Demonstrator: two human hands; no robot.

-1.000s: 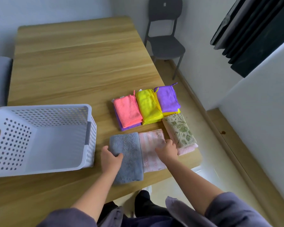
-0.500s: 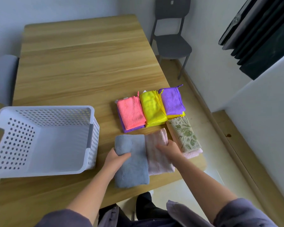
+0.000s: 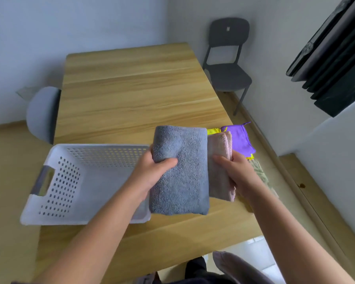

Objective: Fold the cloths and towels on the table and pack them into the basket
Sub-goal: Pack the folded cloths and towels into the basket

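My left hand (image 3: 153, 172) grips a folded grey towel (image 3: 181, 175) by its left edge and holds it up above the table. My right hand (image 3: 237, 174) grips a folded pale pink towel (image 3: 219, 160) beside it, also lifted. The white perforated basket (image 3: 70, 181) lies to the left on the wooden table (image 3: 135, 95), with nothing visible inside. Behind the raised towels I see parts of a folded purple cloth (image 3: 239, 140), a yellow cloth (image 3: 212, 131) and a leaf-patterned cloth (image 3: 258, 171); the remaining folded cloths are hidden.
A dark chair (image 3: 228, 66) stands past the table's far right corner. A grey chair (image 3: 41, 113) is tucked at the table's left side. A wall and a black panel (image 3: 332, 64) are on the right, close to the table's edge.
Both hands have lifted the grey and pink towels off the table, towards the camera and a little leftward. The view has tilted up.
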